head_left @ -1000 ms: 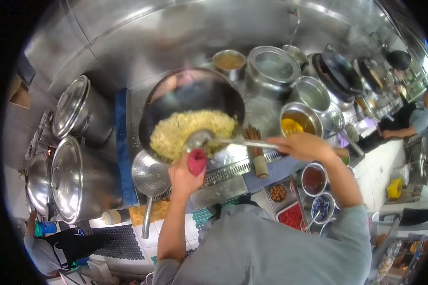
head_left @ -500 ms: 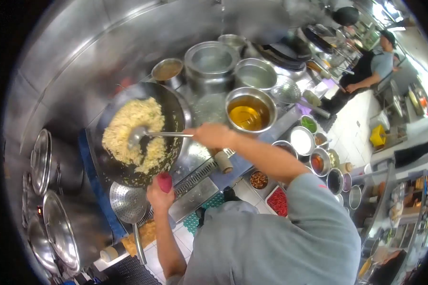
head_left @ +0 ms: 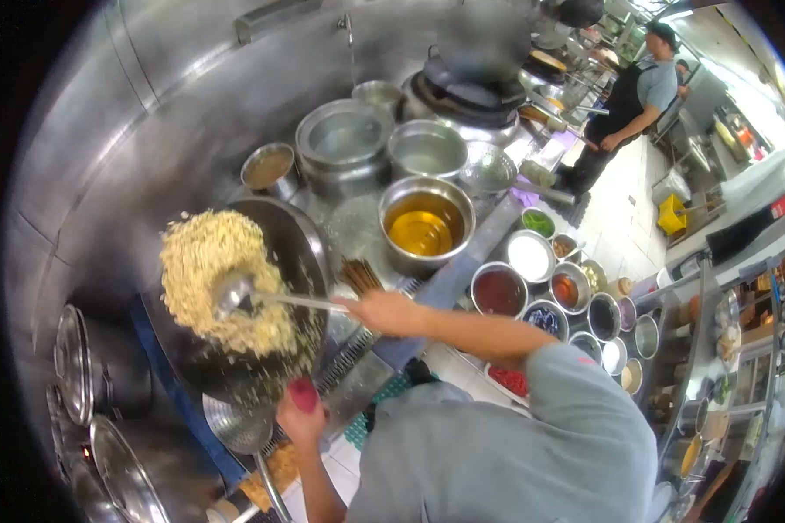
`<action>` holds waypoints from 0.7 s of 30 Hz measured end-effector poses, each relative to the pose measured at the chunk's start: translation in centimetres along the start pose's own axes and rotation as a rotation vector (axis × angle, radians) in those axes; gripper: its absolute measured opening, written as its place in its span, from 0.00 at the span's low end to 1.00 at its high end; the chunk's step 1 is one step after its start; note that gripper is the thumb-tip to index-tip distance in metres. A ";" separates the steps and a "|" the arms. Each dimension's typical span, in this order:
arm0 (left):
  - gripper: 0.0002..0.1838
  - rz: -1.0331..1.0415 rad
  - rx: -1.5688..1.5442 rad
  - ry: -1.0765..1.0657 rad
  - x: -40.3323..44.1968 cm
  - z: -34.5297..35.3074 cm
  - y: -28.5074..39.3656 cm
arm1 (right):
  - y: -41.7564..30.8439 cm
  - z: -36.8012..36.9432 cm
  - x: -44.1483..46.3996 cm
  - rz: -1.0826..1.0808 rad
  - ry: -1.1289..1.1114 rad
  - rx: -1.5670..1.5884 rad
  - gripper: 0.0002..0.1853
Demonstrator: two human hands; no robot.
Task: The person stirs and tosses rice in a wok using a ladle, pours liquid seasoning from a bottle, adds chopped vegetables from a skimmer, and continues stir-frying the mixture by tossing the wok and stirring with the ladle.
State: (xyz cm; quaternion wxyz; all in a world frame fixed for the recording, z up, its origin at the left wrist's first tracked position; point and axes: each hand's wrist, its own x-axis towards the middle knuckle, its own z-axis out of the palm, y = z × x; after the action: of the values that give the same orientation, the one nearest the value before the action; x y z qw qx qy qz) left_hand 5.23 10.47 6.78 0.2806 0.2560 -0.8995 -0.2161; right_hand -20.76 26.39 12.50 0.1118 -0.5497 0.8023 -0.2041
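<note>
My right hand (head_left: pixel 384 312) is closed round the handle of a metal ladle (head_left: pixel 235 296), whose bowl sits in a mass of fried rice (head_left: pixel 214 253). The rice is pale yellow with green bits and rides high on the far left side of a dark wok (head_left: pixel 301 253). Loose grains are scattered in the near part, blurred. My left hand (head_left: pixel 301 420) is closed at the wok's near rim, apparently round its handle; a reddish-pink piece (head_left: pixel 303 395) shows above the fingers. Just beside that hand, a perforated strainer (head_left: pixel 244 427) lies partly under the wok.
Behind the wok stand a lidded-looking steel pot (head_left: pixel 344 144) and a pot of amber oil (head_left: pixel 423 231). Seasoning bowls, one of red sauce (head_left: pixel 499 290), crowd the right side. A bamboo brush (head_left: pixel 360 277) lies near my right hand. Large pots (head_left: pixel 139 453) stand left. A co-worker (head_left: pixel 632 96) stands farther off.
The rice has shifted up and left in the wok, spreading over the far side, with grains in motion. The ladle stayed in it. The view has turned, and the co-worker now stands more upright.
</note>
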 end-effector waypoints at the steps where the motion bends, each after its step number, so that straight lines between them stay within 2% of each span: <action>1: 0.26 0.052 0.005 0.023 -0.2 -1.1 1.0 | -1.1 -1.0 -1.9 0.117 -0.123 0.081 0.24; 3: 0.25 -0.096 0.057 -0.011 1.9 -0.5 -1.0 | -1.6 -2.4 -4.2 0.107 -0.168 0.122 0.23; 5: 0.24 -0.122 0.138 0.000 5.0 -0.2 -1.7 | -1.8 -4.5 -4.4 0.086 -0.249 0.199 0.23; 6: 0.23 -0.172 0.077 -0.033 5.3 -0.5 -1.6 | -2.3 -7.4 -3.9 0.089 -0.357 0.166 0.23; 7: 0.21 -0.138 0.058 -0.006 5.8 -1.6 0.0 | -2.4 -10.7 -3.3 0.096 -0.459 0.123 0.22; 9: 0.18 -0.071 0.021 0.024 6.0 -6.5 4.9 | -1.2 -14.5 -2.7 -0.104 -0.423 0.074 0.22; 10: 0.19 -0.077 -0.025 -0.033 6.0 -8.1 6.0 | -0.5 -15.7 -2.2 -0.205 -0.412 0.046 0.21; 13: 0.21 -0.140 -0.091 0.033 6.9 -6.6 4.1 | 0.0 -14.7 1.4 -0.269 -0.425 0.016 0.22; 16: 0.23 -0.128 0.123 -0.027 3.3 -0.3 0.4 | -3.4 -10.3 3.8 0.048 -0.410 -0.172 0.22; 17: 0.24 -0.103 0.178 -0.007 1.7 0.7 -0.3 | -4.1 -8.3 3.3 0.060 -0.384 -0.168 0.22; 19: 0.24 -0.103 0.120 -0.076 -3.1 -0.6 1.1 | -3.7 -6.4 1.7 0.104 -0.288 -0.193 0.23; 21: 0.24 -0.106 0.071 -0.110 -2.6 -2.0 2.2 | -2.3 -10.0 2.3 -0.010 -0.415 -0.101 0.23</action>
State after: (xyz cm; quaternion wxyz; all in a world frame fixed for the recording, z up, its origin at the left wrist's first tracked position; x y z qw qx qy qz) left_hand 7.55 13.15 8.45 0.2097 0.3010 -0.9057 -0.2123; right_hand -23.79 25.57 22.58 0.2462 -0.5887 0.7686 -0.0464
